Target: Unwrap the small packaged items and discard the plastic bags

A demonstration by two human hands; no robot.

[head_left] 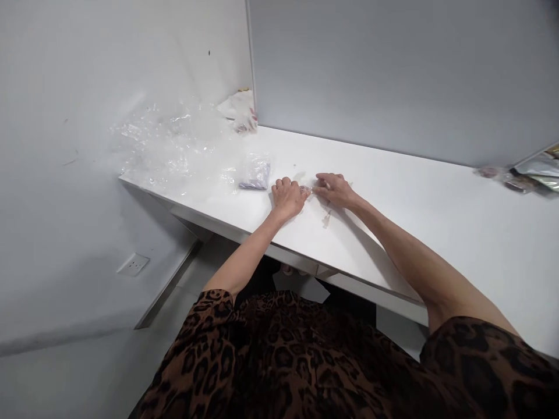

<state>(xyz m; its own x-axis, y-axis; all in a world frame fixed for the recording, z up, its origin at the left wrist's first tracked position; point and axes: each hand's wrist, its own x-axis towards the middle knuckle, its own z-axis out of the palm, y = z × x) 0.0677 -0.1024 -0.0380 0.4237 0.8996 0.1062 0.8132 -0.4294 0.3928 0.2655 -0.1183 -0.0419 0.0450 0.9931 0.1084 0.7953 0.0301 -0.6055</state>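
My left hand (pixel 288 198) rests on the white table with its fingers curled. Its thumb side presses on a small clear plastic packet (pixel 304 191), whose contents are too small to make out. Just to the right, my right hand (pixel 335 189) is low over the tabletop, thumb and forefinger apart, with the thumb tip close to the packet. Whether it touches the plastic is unclear. Left of my hands lies a clear plastic bag with something lilac folded inside (pixel 255 173).
A heap of crumpled clear plastic bags (pixel 174 145) covers the left end of the table (pixel 375 174). More packaging (pixel 240 110) sits in the back corner. Shiny packets (pixel 537 174) lie at the far right. A grey panel (pixel 393 70) borders the back edge.
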